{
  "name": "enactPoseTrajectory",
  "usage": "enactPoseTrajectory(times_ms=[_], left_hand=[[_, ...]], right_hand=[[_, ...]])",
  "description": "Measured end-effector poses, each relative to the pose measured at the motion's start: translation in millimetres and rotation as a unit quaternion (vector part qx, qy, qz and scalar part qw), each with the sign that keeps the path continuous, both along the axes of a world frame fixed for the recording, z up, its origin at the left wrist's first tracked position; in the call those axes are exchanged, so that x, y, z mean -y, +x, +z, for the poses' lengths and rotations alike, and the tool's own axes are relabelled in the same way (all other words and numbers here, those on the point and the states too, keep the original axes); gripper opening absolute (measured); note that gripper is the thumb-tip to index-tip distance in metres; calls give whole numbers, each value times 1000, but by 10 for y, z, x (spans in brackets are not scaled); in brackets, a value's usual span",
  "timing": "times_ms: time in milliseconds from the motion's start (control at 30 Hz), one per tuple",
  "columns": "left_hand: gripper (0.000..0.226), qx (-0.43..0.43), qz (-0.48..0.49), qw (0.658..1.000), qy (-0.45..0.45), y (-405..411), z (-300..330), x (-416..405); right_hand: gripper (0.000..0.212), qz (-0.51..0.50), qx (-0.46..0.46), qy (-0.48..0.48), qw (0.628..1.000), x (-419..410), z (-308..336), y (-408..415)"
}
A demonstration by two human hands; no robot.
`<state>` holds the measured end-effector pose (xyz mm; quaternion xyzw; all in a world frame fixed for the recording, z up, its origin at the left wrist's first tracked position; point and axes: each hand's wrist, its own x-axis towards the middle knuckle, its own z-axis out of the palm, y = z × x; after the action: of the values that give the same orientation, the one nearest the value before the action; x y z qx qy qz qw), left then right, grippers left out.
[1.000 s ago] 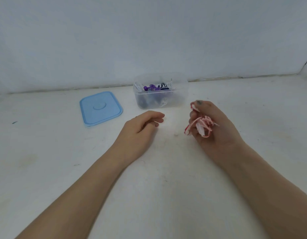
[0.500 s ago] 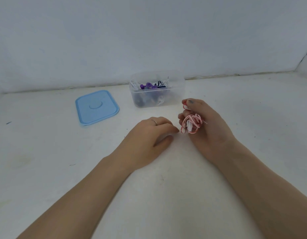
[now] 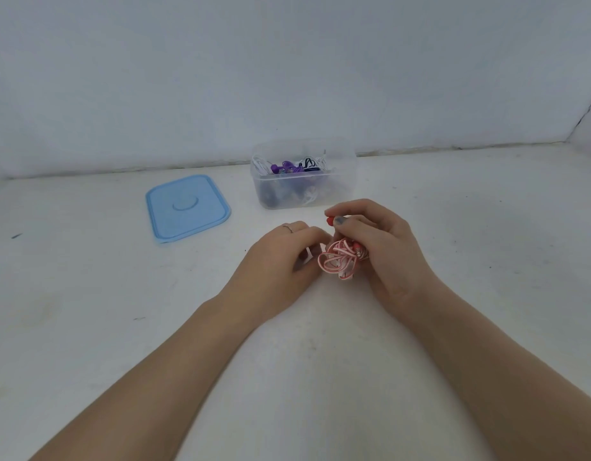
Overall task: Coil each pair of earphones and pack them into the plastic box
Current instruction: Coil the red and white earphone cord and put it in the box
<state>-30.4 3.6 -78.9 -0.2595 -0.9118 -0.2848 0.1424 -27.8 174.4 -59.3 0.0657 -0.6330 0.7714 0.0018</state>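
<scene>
- Earphones, a pink-and-white striped bundle of loose loops, sit at the centre of the frame, held in my right hand; its fingers curl round the cord, and a red earbud shows at my thumb tip.
- My left hand lies just left of the bundle, fingers curled toward the loops; whether they pinch the cord I cannot tell.
- Above my hands stands the clear plastic box, open, with white, purple and dark earphones inside.
- To the left of the box, its blue lid lies flat on the white table.
</scene>
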Motion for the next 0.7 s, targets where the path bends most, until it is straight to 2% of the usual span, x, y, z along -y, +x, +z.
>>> enactPoseTrajectory(times_ms=[100, 167, 300, 400, 567, 700], left_hand=[[9, 2, 11, 1000, -3, -14, -7, 5], [12, 8, 22, 999, 29, 1, 16, -1], [17, 57, 71, 984, 151, 48, 100, 6], [16, 87, 59, 967, 232, 66, 126, 20], [13, 117, 40, 949, 289, 64, 142, 48], [11, 126, 34, 945, 301, 61, 144, 50]], right_hand=[[18, -5, -3, 6, 1000, 3, -1, 8], [19, -3, 5, 10, 1000, -1, 7, 21], [14, -2, 14, 35, 999, -1, 5, 35], [8, -16, 13, 43, 999, -1, 4, 38], [6, -15, -10, 64, 998, -1, 13, 56], [10, -15, -15, 59, 998, 0, 8, 39]])
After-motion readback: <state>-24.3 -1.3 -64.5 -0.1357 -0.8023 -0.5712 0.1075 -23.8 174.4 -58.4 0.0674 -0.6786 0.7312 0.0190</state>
